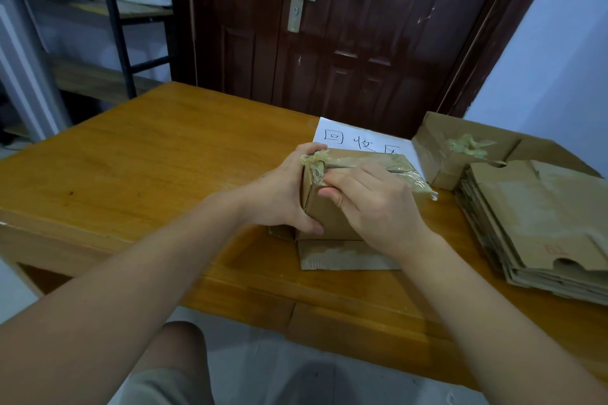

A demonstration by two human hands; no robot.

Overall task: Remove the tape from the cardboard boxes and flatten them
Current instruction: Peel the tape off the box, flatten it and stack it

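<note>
While left hand (283,194) clamps box (329,210) from 9 o'clock, right hand (371,204) pinches tape (378,163); brittle tape likely tears short; box may slip.

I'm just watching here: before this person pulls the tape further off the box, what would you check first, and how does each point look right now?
1. Left hand steadies the small box: ok, it grips the box's left side.
2. Right hand has the tape: ok, fingers pinch it at the top edge.
3. Tape partly lifted: ok, crumpled loose ends show at both sides.
4. Box stands on the table: ok, bottom flaps splayed out.
5. Stack of flattened boxes clear of the pull: ok, apart on the right.
6. Tape under the box: cannot tell.
</note>
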